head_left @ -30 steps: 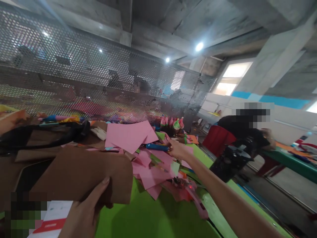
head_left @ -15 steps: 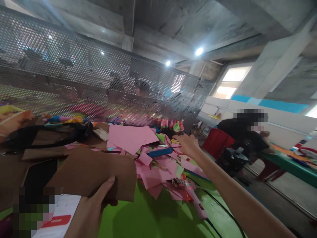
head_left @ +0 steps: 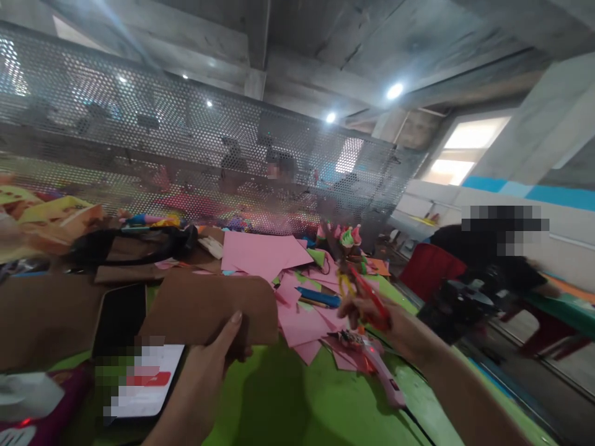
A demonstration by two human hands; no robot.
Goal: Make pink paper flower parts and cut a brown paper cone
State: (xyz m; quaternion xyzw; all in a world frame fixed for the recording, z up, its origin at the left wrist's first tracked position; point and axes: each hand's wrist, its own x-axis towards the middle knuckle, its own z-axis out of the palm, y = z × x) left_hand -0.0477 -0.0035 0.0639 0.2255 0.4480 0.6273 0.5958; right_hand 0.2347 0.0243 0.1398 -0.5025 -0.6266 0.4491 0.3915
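Observation:
In my left hand is a brown sheet with a rounded corner, pinched near its right end between thumb and fingers. It is held above the green table. My right hand grips a pair of scissors with red and yellow handles. Their blades point up and away and are smeared by motion. Below that hand lies a pink corded tool with a metal tip and a small red light. Pink paper pieces and a blue tool lie between the hands.
Two phones, one dark and one with a lit screen, lie left on the green table. Behind stands a perforated metal screen. A person sits at another table on the right. A black cable runs off the near edge.
My right hand has come back from the far side of the paper pile and lifted the scissors. My left hand still holds the brown sheet. The view has turned slightly left.

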